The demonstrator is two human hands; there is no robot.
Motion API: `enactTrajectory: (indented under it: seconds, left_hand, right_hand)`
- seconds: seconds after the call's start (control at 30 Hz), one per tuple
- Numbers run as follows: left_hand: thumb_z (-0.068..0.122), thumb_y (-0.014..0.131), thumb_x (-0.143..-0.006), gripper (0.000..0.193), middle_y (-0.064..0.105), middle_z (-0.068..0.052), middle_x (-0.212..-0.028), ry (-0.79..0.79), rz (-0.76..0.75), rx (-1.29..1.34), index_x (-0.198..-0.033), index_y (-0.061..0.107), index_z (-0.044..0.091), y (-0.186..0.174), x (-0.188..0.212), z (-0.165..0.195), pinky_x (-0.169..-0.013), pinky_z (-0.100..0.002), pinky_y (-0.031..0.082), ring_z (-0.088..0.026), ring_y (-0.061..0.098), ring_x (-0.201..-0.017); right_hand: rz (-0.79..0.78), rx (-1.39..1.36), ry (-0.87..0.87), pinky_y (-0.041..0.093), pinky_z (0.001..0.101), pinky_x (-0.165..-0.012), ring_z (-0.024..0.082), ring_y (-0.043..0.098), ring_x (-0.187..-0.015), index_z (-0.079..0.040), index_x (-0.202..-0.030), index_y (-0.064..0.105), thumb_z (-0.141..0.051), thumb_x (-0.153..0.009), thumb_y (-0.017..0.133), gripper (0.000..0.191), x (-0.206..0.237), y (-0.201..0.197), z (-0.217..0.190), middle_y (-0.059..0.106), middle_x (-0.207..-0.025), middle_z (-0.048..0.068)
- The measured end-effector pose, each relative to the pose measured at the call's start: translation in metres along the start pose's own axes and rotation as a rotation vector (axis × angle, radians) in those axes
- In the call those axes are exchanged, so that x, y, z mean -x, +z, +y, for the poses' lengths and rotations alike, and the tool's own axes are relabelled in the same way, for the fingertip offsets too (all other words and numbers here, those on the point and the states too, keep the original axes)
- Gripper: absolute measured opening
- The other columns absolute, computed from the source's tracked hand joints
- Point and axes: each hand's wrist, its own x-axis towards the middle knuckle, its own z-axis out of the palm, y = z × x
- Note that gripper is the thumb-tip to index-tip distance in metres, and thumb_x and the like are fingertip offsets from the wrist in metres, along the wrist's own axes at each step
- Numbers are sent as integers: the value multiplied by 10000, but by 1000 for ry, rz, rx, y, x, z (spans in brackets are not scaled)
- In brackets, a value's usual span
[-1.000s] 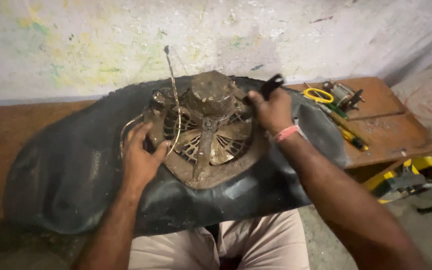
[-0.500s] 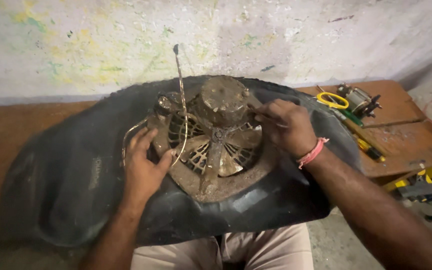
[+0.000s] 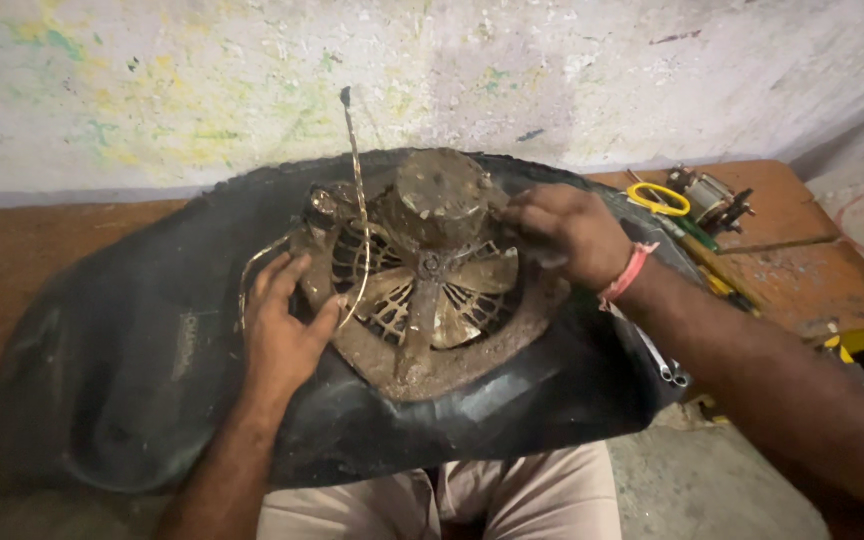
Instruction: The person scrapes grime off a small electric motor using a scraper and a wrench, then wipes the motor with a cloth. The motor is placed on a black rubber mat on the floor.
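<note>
— Where are your hands?

— Your left hand (image 3: pixel 280 335) lies flat on the left edge of the old fan (image 3: pixel 430 285). Its fingers are spread out and press on the rim. It grips nothing. Your right hand (image 3: pixel 570 232) rests on the top right of the fan, just beside the motor (image 3: pixel 439 198). Its fingers curl down onto the rim. You cannot tell if they pinch something small there.

— Are your hands close together?

— No, they are apart. The fan sits between them.

— Where is the fan?

— It lies in the middle of a big black tube (image 3: pixel 132 340). The tube rests on your lap and against a brown bench (image 3: pixel 12 250). The fan is dirty and rusty. Its blades (image 3: pixel 472 275) show under the motor, behind a grille.

— What else is near?

— A thin wire (image 3: pixel 355 170) sticks up from the left of the motor. You wear a pink band (image 3: pixel 624 277) on your right wrist. On the bench to the right lie yellow scissors (image 3: pixel 660 198) and a small metal part (image 3: pixel 704 195). A wrench (image 3: pixel 664 365) peeks out under your right arm. Behind it all is a pale wall (image 3: pixel 252 80) with faint colour spots.
</note>
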Motion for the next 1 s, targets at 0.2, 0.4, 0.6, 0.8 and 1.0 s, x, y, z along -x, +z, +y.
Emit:
enactTrajectory:
  seconds: [0.2, 0.4, 0.6, 0.8, 1.0]
  left_hand:
    - [182, 823, -790, 593, 573, -204, -1418, -27, 4, 109, -1331, 628, 40, 0, 3, 1, -1053, -425, 508, -358, 592, -1296]
    - [161, 835, -780, 601, 587, -202, -1410, -3, 0, 52, -1330, 635, 25, -3, 1, 4, -1067, -434, 489, -357, 587, -1294]
    - [166, 845, -767, 608, 594, -193, -1405, -33, -13, 16, -1324, 643, 29, -2, -1, 5, -1068, -432, 489, -353, 592, -1289]
    - [156, 846, -774, 616, 586, -211, -1410, 15, -9, 45, -1336, 630, 26, -1, -2, 3, -1074, -442, 491, -367, 589, -1294]
    - [155, 846, -774, 598, 593, -208, -1417, 2, -3, 33, -1325, 638, 49, 1, -1, 2, -1065, -437, 499, -353, 603, -1288]
  right_hand:
    - [302, -773, 836, 613, 340, -788, 202, 753, -872, -11, -1036, 756, -119, -984, 698, 133, 6, 24, -11, 796, -972, 96]
    - [419, -620, 647, 578, 313, -803, 177, 717, -907, -6, -1088, 735, -48, -1017, 675, 102, 17, 11, -17, 762, -1030, 110]
    - [260, -231, 431, 570, 326, -717, 221, 728, -841, -40, -1096, 722, -9, -944, 730, 156, 24, 10, -32, 743, -994, 128]
    - [210, 13, 248, 560, 402, -715, 327, 697, -850, -44, -1100, 696, 13, -846, 748, 266, 18, 11, -34, 696, -979, 154]
    - [146, -3, 147, 565, 404, -728, 333, 703, -867, -45, -1100, 684, -8, -870, 758, 245, 10, 5, -23, 704, -1012, 150]
